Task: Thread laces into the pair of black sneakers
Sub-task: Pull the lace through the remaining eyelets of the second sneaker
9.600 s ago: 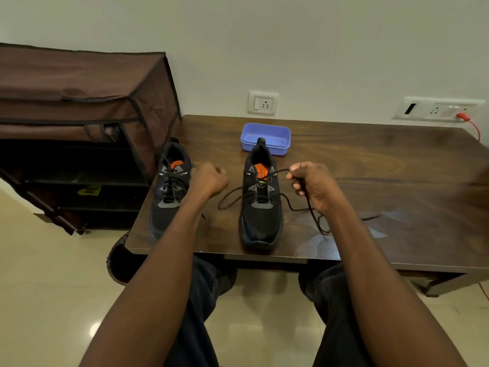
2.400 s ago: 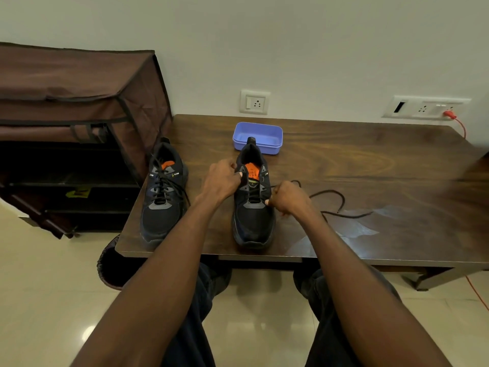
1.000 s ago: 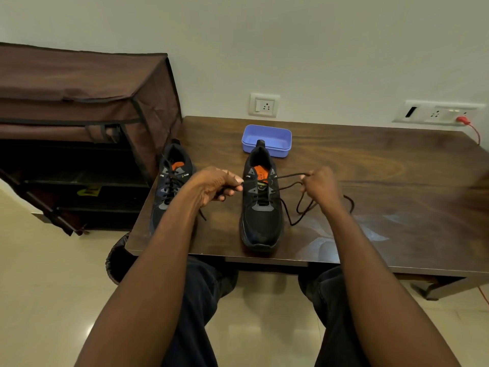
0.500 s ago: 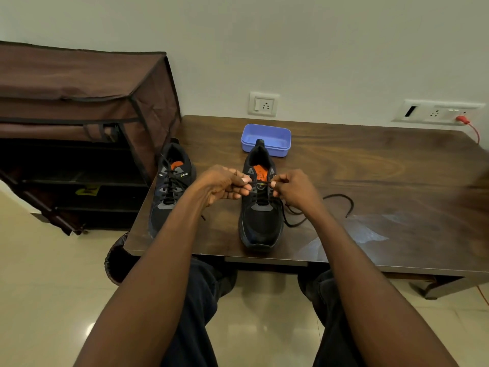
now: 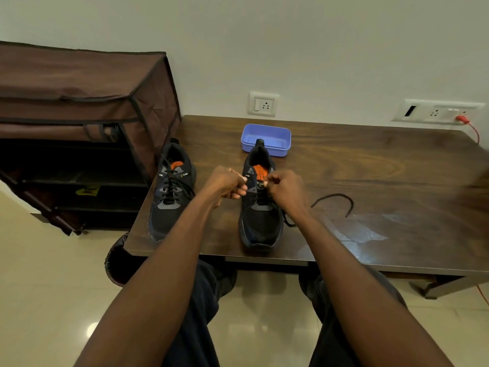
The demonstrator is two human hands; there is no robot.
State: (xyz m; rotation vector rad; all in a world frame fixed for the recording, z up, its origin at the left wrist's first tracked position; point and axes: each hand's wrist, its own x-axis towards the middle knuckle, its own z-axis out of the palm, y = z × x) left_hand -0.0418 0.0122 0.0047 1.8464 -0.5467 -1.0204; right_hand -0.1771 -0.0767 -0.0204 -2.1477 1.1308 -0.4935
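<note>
The right shoe stood on the table, toe toward the person, near the front edge and just in front of a blue tray. Its lace ran through the lower eyelets; one free end trailed out to the right across the wood in a loose curve. Both hands worked at the upper eyelets beside the orange tongue. The left hand was curled at the shoe's left side, its fingers apparently pinching the eyelet edge or a lace end; which one could not be made out. The right hand pinched something small at the middle of the lacing, probably a lace tip, though the tip itself was too small to confirm.

The left shoe stood well apart at the table's left edge, already laced, its ends lying loose, next to a brown rack.

The step in hand seemed to be feeding a lace end through one of the last upper eyelets. The next move would call for steadying the eyelet, pushing the tip through, then drawing the slack on the table in evenly.
</note>
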